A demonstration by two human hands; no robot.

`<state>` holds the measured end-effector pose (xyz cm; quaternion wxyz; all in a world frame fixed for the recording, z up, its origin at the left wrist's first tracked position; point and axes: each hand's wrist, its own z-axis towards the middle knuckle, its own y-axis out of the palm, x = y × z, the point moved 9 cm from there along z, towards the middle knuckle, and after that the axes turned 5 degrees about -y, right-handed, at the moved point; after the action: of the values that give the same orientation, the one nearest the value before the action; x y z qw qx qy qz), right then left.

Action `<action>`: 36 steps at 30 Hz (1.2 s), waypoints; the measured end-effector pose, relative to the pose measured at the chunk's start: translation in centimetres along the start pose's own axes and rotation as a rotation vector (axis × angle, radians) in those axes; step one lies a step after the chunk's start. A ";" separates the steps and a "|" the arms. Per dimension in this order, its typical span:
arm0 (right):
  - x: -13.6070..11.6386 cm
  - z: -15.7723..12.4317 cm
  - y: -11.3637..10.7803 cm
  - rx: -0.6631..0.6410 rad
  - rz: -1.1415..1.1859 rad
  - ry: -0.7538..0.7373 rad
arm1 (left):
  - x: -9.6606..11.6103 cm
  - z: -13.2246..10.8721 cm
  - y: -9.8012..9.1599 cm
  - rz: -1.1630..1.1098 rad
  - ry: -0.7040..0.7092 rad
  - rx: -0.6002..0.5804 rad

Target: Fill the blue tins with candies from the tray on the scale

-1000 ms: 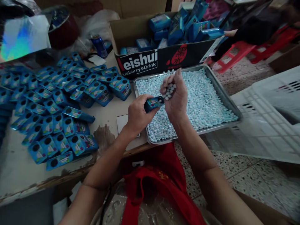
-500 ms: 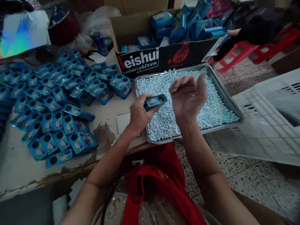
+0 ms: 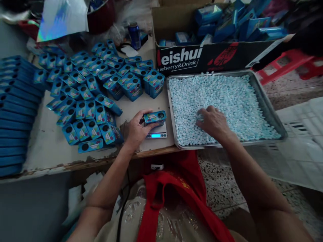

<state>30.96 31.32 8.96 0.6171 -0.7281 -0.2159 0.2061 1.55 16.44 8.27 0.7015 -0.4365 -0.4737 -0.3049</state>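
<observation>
My left hand (image 3: 137, 131) is closed around a blue candy box (image 3: 155, 117) with a round dark hole in its top. The box is upright on or just above a small digital scale (image 3: 156, 135) with a lit blue display; whether it rests on the plate I cannot tell. My right hand (image 3: 214, 121) reaches palm down into the small pale blue and white candies (image 3: 227, 97). Its fingers are bent and apart, with the tips among the candies. These candies lie spread in a shallow metal tray (image 3: 274, 104) at the table's edge.
Many similar blue boxes (image 3: 92, 129) stand on the table (image 3: 50, 148), with stacked ones (image 3: 15, 124) at far left. Behind the tray sits a carton (image 3: 181, 60) of blue boxes. A can (image 3: 134, 35), red stools (image 3: 285, 65) and a white crate (image 3: 302, 134) are around.
My left hand has brought the box left and down from over the tray to the scale. My right hand has turned palm down and lowered into the candies. The view has shifted left.
</observation>
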 end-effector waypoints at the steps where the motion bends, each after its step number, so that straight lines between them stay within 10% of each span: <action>1: -0.7 0.8 -0.2 -0.019 0.016 -0.010 | 0.4 -0.2 -0.4 0.016 0.026 0.017; 11: 2.3 1.7 -2.7 -0.019 0.544 0.214 | 6.2 -3.0 -6.9 0.154 0.165 0.260; 28: 4.7 0.6 -0.9 -0.021 0.809 0.277 | 13.2 -1.9 -5.9 0.298 0.381 0.320; 36: -2.3 2.7 -4.6 -0.025 0.993 -0.047 | 11.6 -1.0 -4.2 0.442 0.384 0.158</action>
<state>27.27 32.83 13.22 0.4306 -0.7454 0.1407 0.4890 2.70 13.54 20.20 0.8594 -0.4075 -0.2481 -0.1840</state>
